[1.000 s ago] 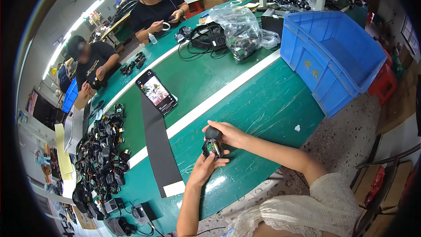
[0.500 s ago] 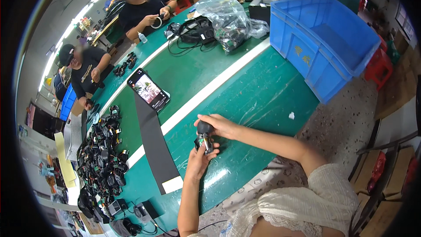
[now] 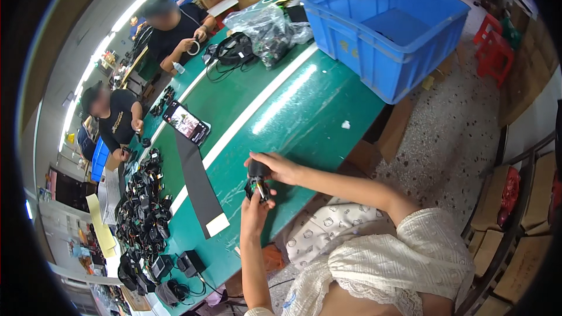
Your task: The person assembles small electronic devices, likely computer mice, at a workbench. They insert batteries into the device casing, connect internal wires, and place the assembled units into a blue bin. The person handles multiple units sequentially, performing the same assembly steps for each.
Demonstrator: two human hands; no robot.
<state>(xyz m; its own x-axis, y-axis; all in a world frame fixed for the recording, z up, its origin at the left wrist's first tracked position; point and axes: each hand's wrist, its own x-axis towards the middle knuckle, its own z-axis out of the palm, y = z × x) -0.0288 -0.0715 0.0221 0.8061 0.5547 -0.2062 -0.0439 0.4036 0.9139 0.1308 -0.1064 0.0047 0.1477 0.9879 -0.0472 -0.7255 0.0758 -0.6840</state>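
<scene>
Both my hands are closed on one small black electronic device (image 3: 258, 171) with a smooth rounded cover and an opened lower part where green and metallic bits show. My right hand (image 3: 281, 168) wraps the rounded cover from above. Below it, my left hand (image 3: 256, 212) grips the opened part, its thumb against the inner pieces. The device is held just over the green table (image 3: 304, 140), near its front edge. The fingers hide part of the device, so its exact kind cannot be made out. A black strip (image 3: 199, 190) with a pale end lies left of my hands.
A phone (image 3: 187, 123) with a lit screen rests at the strip's far end. A pile of black electronic parts (image 3: 140, 199) covers the table's left side. Farther off are a clear bag of parts (image 3: 266, 35) and a large blue crate (image 3: 374, 41). Two people work across the table.
The view has turned, so the crate, phone and table appear shifted leftward. Both my hands keep their hold on the device, with little change in grip.
</scene>
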